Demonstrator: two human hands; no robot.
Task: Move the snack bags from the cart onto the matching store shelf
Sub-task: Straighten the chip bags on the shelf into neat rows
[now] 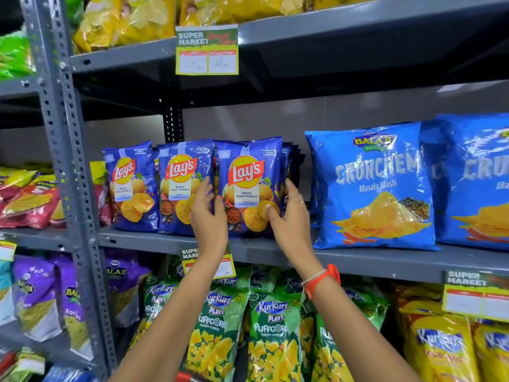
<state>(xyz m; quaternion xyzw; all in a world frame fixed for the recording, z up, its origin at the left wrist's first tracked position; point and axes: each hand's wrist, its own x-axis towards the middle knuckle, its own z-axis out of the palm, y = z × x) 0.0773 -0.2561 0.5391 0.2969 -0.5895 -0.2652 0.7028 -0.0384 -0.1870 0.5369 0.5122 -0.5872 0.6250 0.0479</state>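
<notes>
Here both hands are gripping one Lay's bag [248, 186] upright on the grey shelf [344, 257]. The left hand [208, 216] is clasping its left edge, the right hand [289, 216] its right.

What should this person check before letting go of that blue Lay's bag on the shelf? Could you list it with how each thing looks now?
1. Lay's bag among matching Lay's bags: ok.
2. Bag upright, label facing out: ok.
3. Bag's base resting on the shelf: ok.
4. Left hand and right hand steadying both sides: ok.
5. Clear of the Crunchem bag: ok, a gap shows.
6. Will stand alone once released: cannot tell.
</notes>
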